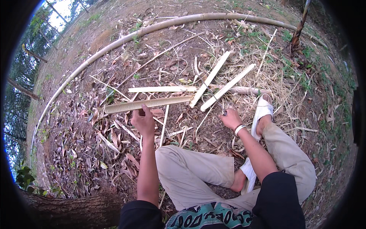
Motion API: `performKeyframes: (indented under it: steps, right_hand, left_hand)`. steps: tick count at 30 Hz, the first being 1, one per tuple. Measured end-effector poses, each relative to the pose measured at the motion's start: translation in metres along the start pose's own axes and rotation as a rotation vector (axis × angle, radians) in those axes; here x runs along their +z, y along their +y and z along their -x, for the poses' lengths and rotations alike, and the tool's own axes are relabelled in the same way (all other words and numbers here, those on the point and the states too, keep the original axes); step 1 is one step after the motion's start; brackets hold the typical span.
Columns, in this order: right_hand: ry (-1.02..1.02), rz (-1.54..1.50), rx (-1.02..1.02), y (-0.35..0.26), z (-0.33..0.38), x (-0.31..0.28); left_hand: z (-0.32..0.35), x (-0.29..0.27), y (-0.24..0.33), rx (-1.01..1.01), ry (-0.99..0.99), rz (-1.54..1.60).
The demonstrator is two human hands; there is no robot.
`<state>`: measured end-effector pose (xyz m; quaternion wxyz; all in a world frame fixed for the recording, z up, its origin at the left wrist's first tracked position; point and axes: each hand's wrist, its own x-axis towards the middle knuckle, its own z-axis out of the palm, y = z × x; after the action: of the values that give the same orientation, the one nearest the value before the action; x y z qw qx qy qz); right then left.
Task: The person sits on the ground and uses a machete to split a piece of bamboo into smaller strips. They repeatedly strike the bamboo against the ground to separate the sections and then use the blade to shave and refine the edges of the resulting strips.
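My left hand (143, 121) grips a wide split bamboo strip (160, 102) by its lower edge, with the pale hollow side facing up. The strip lies nearly level, and its right end reaches the other cut pieces. In front of my right foot, my right hand (231, 119) is closed around a small dark thing, mostly hidden by the fingers. Beyond it lie two pale bamboo strips, one slanting up (212, 78) and one nearer my hand (228, 87). Another bamboo strip (162, 89) rests behind the held one.
A long bamboo pole (152, 28) curves across the far ground. Thin shavings (244, 63) are heaped at the right, near a thin trunk (297, 36). A short round stick (248, 90) lies by my right foot. Dry leaves cover the left; a thick log (72, 210) lies lower left.
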<state>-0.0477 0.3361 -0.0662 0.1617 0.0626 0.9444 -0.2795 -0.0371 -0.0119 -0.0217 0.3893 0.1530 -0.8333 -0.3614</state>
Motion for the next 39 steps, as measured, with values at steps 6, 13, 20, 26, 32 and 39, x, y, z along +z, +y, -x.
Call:
performKeyframes:
  steps: [6,13,20,26,32,39]
  right_hand:
    - [-0.089,0.013,0.136,0.010,-0.009,0.036]
    - [0.013,-0.051,0.104,0.031,-0.017,0.051]
    - [0.089,-0.564,0.115,0.028,0.036,0.047]
    - [0.147,-0.884,0.304,0.042,0.060,0.038]
    - [0.162,-1.044,0.447,0.068,0.061,0.034]
    - [0.115,-1.091,0.464,0.063,0.061,0.038]
  left_hand:
    - [-0.007,-0.036,0.024,-0.139,0.071,0.147]
    - [-0.090,-0.086,0.025,-0.213,0.207,0.337]
    - [-0.097,0.035,-0.063,-1.176,-0.158,0.828]
    - [0.003,0.154,-0.050,-0.641,-0.689,0.471]
    - [0.069,0.194,0.013,0.222,-0.991,-0.429]
    - [0.078,0.197,-0.003,0.449,-0.895,-0.537]
